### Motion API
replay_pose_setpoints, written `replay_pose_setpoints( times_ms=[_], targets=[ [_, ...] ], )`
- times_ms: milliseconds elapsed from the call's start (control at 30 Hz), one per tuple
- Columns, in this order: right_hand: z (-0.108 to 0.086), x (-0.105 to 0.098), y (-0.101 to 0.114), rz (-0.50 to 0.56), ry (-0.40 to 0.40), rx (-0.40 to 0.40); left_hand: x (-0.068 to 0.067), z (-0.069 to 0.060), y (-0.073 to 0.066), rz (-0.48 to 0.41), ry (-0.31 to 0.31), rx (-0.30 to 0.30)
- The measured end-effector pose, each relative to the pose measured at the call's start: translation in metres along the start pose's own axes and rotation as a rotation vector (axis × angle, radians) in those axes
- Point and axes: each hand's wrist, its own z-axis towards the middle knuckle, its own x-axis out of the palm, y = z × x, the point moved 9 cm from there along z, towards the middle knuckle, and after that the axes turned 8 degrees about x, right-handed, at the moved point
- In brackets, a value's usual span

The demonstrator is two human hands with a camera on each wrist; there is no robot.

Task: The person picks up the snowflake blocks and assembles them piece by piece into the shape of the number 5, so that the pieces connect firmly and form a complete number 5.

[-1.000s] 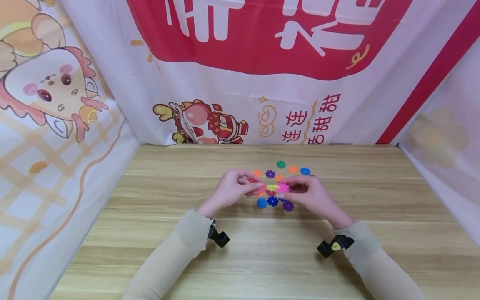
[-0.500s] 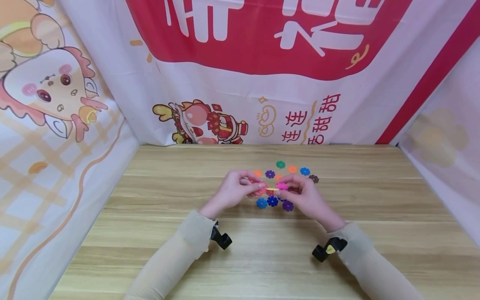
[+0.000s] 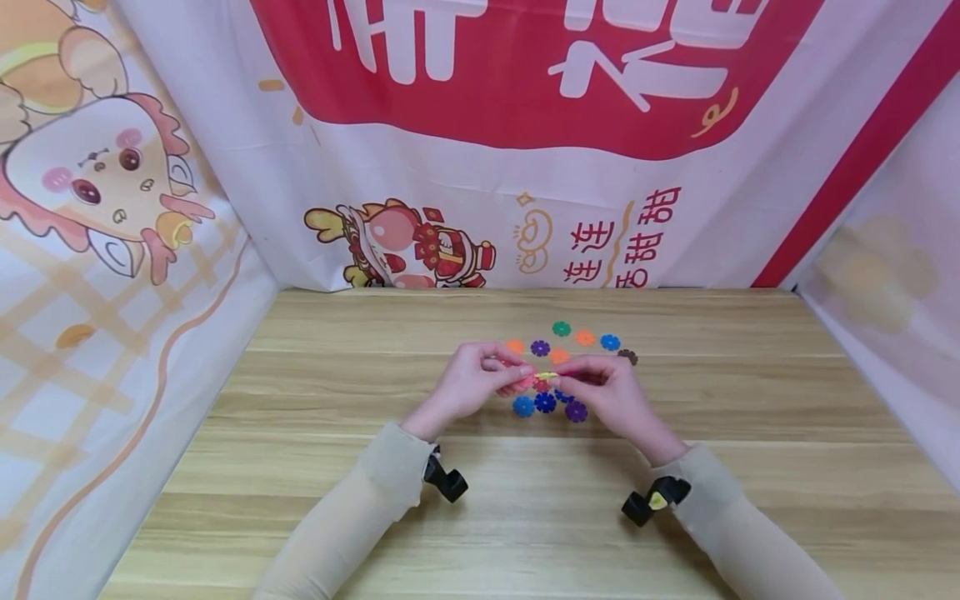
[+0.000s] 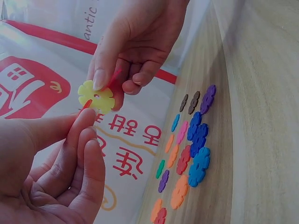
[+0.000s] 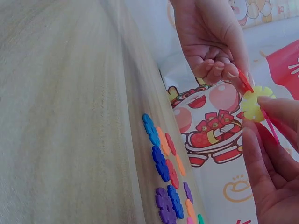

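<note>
Three flower-shaped interlocking discs are held in the air between the hands. My left hand (image 3: 480, 379) pinches a red interlocking disc (image 5: 245, 81) between thumb and fingers. Its edge meets the notched rim of a yellow interlocking disc (image 4: 101, 99). My right hand (image 3: 609, 393) pinches the yellow disc, thumb flat on its face near the centre hole. A pink interlocking disc (image 5: 271, 127), seen edge-on, stands against the yellow one within the right hand's grip. In the head view, the fingers hide most of the red and pink discs.
Below and behind the hands, loose discs lie on the wooden table (image 3: 510, 517), among them a green disc (image 3: 562, 328), a light blue disc (image 3: 523, 406), a purple disc (image 3: 576, 411) and a brown disc (image 3: 628, 357). Printed cloth (image 3: 420, 167) hangs along the table's back and sides.
My right hand has shifted slightly left, closer to the left hand. The yellow disc has turned more edge-on in the head view, and the pink disc has become hidden behind the fingers.
</note>
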Motion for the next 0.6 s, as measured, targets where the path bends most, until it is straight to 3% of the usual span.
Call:
replay_pose_setpoints(
  times_ms=[333, 600],
  targets=[
    [-0.002, 0.001, 0.006, -0.012, -0.026, 0.028, 0.001, 0.000, 0.002, -0.005, -0.045, -0.030],
    [0.000, 0.007, 0.008, -0.002, -0.016, 0.025, 0.002, 0.002, 0.006, -0.063, -0.069, -0.030]
  ],
)
